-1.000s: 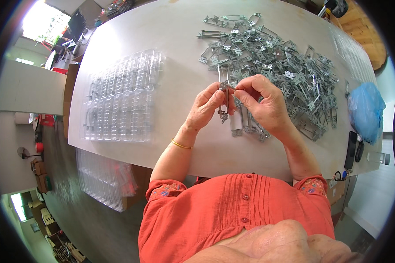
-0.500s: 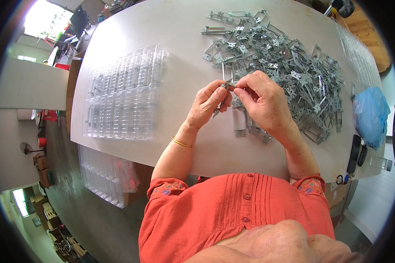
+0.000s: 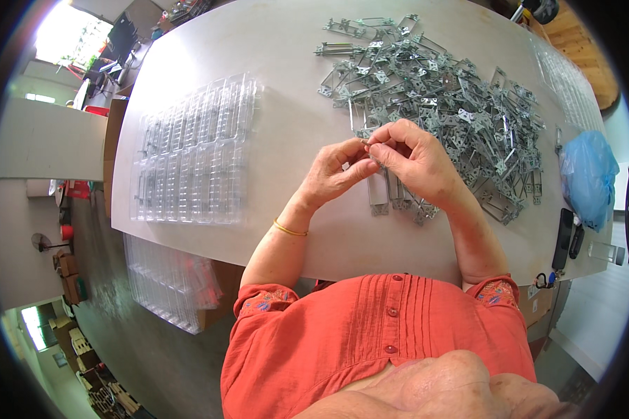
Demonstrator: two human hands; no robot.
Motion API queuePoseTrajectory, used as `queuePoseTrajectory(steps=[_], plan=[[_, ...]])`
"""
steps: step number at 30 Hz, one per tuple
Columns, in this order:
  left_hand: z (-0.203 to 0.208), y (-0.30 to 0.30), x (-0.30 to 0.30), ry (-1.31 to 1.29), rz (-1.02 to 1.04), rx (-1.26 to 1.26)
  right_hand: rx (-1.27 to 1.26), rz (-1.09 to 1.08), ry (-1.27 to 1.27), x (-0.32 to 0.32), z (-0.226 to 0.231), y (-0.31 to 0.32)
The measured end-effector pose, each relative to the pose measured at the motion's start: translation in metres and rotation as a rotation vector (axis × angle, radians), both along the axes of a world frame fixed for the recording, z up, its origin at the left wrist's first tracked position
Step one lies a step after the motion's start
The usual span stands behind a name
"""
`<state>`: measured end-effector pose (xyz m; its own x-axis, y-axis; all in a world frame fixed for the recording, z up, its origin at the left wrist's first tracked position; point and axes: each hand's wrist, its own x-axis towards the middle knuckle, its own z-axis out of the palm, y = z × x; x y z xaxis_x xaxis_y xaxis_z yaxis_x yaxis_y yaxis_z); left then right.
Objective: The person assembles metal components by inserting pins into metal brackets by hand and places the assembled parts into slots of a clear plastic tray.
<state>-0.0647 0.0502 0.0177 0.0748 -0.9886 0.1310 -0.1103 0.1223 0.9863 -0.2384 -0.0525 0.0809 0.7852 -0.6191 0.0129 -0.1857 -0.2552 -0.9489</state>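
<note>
My left hand (image 3: 337, 170) and my right hand (image 3: 421, 162) meet above the near left edge of a heap of metal brackets (image 3: 454, 105). Between their fingertips sits a small grey metal bracket (image 3: 365, 143), mostly covered by the fingers. Thumb and fingers of both hands pinch it. The heaped brackets are thin, silvery pieces with punched plates and long rods, lying tangled. Several of them reach out just beneath my right hand.
Left on the pale table (image 3: 293, 91) lies a clear plastic compartment tray (image 3: 196, 153) with some parts in it. More clear trays (image 3: 168, 279) are stacked below the table edge. At the right are a blue plastic bag (image 3: 589, 178), a black phone-like object (image 3: 563, 239) and clear trays (image 3: 569, 84).
The bracket was clearly visible hanging from my left hand; now the fingers cover most of it. My hands have turned and drawn closer together around it.
</note>
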Motion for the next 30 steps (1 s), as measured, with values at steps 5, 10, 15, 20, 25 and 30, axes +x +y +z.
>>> queuePoseTrajectory(steps=[5,10,15,20,25,30], plan=[[0.01,0.001,-0.007,-0.202,-0.117,0.009,0.094,-0.121,-0.182,0.006,-0.005,-0.001],[0.009,0.004,0.002,0.432,-0.016,0.062,0.052,-0.187,-0.186,0.004,0.001,-0.001],[0.004,0.001,0.005,0.543,0.002,-0.021,-0.038,-0.097,-0.008,0.002,0.002,0.005],[0.005,0.002,0.005,0.526,-0.033,0.005,-0.115,-0.114,0.017,0.002,0.001,0.005],[0.004,0.003,0.007,0.391,-0.015,-0.018,-0.162,-0.118,0.049,0.001,0.003,0.006],[0.006,0.005,0.005,0.272,-0.047,0.067,0.068,-0.04,0.005,0.0,-0.004,0.0]])
